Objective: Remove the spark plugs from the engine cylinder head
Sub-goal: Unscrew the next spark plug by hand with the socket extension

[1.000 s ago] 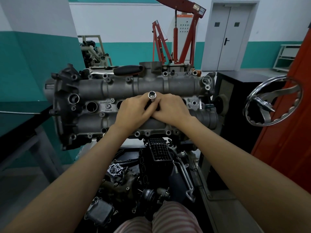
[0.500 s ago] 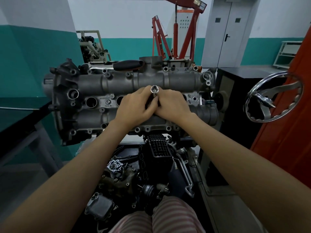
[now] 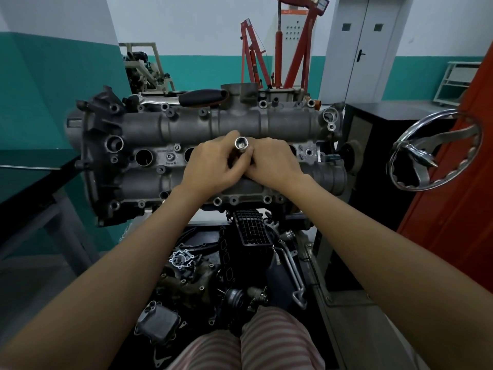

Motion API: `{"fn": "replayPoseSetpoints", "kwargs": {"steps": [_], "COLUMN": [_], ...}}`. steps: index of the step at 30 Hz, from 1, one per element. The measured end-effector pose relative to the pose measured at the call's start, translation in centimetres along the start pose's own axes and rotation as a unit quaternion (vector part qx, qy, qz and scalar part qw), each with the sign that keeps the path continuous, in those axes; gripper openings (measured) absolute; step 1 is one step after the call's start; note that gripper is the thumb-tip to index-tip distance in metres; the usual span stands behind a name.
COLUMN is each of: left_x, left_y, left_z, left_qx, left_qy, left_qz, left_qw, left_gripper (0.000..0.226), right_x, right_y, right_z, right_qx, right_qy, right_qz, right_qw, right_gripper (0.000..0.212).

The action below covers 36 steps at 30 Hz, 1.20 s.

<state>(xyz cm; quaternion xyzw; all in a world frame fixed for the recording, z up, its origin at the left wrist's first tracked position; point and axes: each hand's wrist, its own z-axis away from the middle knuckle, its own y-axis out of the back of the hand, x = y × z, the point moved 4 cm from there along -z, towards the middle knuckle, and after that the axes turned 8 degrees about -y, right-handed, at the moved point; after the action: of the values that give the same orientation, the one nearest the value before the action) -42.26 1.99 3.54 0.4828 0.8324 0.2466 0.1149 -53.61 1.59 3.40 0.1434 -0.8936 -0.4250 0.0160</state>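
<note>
A tubular socket (image 3: 241, 146) is gripped between the left hand (image 3: 213, 166) and the right hand (image 3: 274, 162), whose fingers are curled round it and pressed together at the middle of the cylinder head (image 3: 192, 126). The tool's long axis is pointed down into a plug well, its open end raised toward the camera, so any lift would have to follow that line. No spark plug is visible; an empty well (image 3: 143, 157) is seen toward the head's left end, both hands being equally near.
</note>
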Motion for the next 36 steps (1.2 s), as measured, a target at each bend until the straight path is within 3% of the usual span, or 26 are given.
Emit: {"fn": "replayPoseSetpoints", "kwargs": {"steps": [3,11,19,25,32,36], "left_x": [-0.01,-0.65,-0.01,-0.56,-0.26,0.14], "left_y": [-0.03,-0.22,-0.03,-0.2,-0.07,0.09], "left_z": [0.11,0.07,0.11,0.13,0.11,0.08], "left_qx": [-0.004,-0.01,-0.007,0.013,0.004,-0.004], "left_qy": [-0.005,0.023,0.002,0.033,0.018,0.006], "left_qz": [0.007,-0.027,-0.006,-0.04,-0.031,-0.017], "left_qw": [1.0,0.999,1.0,0.999,0.999,1.0], "left_gripper": [0.026,0.058,0.025,0.034,0.041,0.032], "right_x": [-0.01,0.28,0.04,0.06,0.25,0.1], "right_y": [0.09,-0.01,-0.01,-0.01,0.18,-0.03], "right_z": [0.02,-0.08,0.03,-0.09,0.04,-0.01], "right_qx": [0.013,0.004,-0.007,0.001,-0.002,0.001], "right_qy": [-0.003,-0.013,-0.002,-0.017,-0.016,-0.007], "right_qz": [-0.015,-0.028,-0.029,-0.016,-0.031,-0.013], "right_qw": [1.0,1.0,1.0,1.0,0.999,1.0], "right_gripper": [0.028,0.033,0.024,0.034,0.023,0.021]}}
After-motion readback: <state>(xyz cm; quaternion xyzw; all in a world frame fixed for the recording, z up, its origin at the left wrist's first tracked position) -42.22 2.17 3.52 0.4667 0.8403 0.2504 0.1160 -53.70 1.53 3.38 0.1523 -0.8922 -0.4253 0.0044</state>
